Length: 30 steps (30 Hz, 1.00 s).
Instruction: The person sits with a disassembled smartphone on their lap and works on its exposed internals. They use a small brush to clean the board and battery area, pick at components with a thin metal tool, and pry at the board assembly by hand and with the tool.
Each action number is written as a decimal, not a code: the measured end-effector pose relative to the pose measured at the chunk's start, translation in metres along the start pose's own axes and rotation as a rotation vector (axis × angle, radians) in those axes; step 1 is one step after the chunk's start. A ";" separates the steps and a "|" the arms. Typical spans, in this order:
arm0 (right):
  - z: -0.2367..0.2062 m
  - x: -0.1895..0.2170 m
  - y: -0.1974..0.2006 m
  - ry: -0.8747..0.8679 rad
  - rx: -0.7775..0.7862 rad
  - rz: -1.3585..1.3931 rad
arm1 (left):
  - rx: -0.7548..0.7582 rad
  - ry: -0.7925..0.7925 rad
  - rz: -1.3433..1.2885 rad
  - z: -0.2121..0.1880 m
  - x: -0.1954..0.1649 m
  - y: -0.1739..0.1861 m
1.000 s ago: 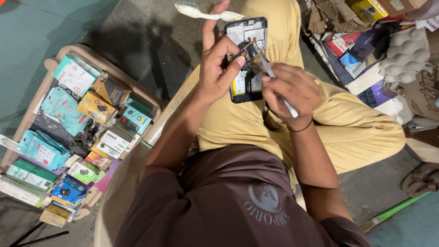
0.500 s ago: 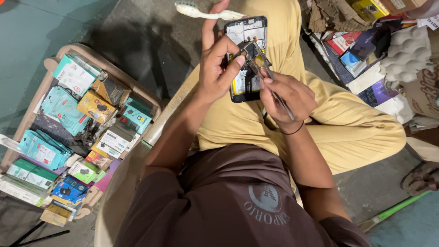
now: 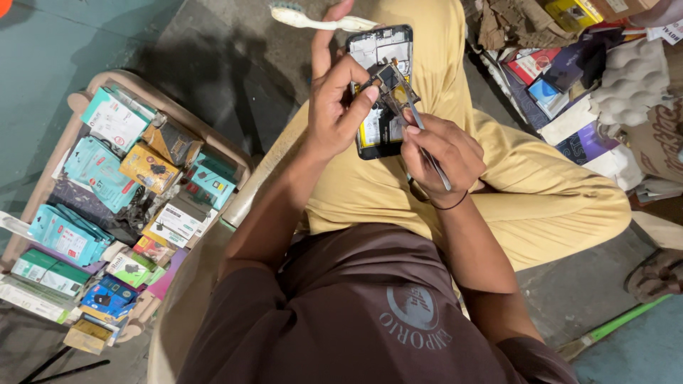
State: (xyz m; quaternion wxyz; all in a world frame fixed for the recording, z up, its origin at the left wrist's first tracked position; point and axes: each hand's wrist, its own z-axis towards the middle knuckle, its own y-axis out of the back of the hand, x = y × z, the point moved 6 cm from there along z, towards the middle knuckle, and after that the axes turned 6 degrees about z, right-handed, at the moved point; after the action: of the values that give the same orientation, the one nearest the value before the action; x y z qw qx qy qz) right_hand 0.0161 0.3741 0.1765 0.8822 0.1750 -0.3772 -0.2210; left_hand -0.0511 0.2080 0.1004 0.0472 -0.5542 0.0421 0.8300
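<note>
While the left hand (image 3: 334,114) keeps gripping the opened black phone (image 3: 380,85), the right hand's (image 3: 437,153) fingers have lowered the pinched metal tweezers (image 3: 416,121) onto its small loose part (image 3: 391,78).

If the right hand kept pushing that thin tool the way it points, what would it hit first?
Most likely the small part lifted off the opened phone. The right hand aims its tweezers there, though depth is hard to judge.
</note>
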 end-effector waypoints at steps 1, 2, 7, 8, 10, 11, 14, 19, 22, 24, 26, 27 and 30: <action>-0.001 0.000 0.000 0.002 -0.006 -0.008 | 0.000 -0.004 -0.004 0.000 0.000 0.000; -0.003 -0.001 0.000 -0.002 -0.012 0.007 | 0.002 0.005 -0.001 -0.001 0.002 -0.001; -0.004 -0.004 0.000 -0.018 -0.015 0.042 | 0.004 0.035 0.013 -0.002 0.004 0.001; -0.003 -0.004 0.000 -0.019 -0.002 0.051 | 0.004 0.029 0.008 -0.001 0.004 0.002; -0.001 -0.005 0.001 -0.019 0.025 0.071 | 0.007 -0.008 -0.021 -0.001 0.001 0.002; 0.000 -0.006 0.001 -0.016 0.035 0.079 | 0.006 -0.001 -0.010 -0.002 0.001 0.003; 0.004 -0.007 0.003 -0.010 0.055 0.090 | 0.008 0.013 0.003 -0.003 0.001 0.004; 0.007 -0.007 0.003 0.025 0.088 0.066 | 0.011 0.019 0.012 -0.004 0.004 0.004; 0.009 -0.006 0.003 0.039 0.095 0.042 | 0.012 -0.004 0.022 -0.005 0.003 0.005; 0.011 -0.005 0.005 0.026 0.095 0.041 | 0.008 0.005 0.023 -0.005 0.003 0.005; 0.014 -0.004 0.006 0.028 0.104 0.039 | 0.006 0.007 0.021 -0.004 0.003 0.005; 0.016 -0.003 0.006 0.037 0.113 0.038 | 0.006 0.005 0.019 -0.004 0.003 0.005; 0.022 -0.003 0.007 0.023 0.143 0.067 | 0.011 0.003 0.010 -0.004 0.003 0.005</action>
State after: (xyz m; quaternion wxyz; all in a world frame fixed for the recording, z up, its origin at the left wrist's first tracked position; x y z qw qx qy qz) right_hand -0.0006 0.3789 0.1928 0.8786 0.2272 -0.3876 -0.1620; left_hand -0.0497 0.2028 0.0960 0.0460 -0.5550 0.0493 0.8291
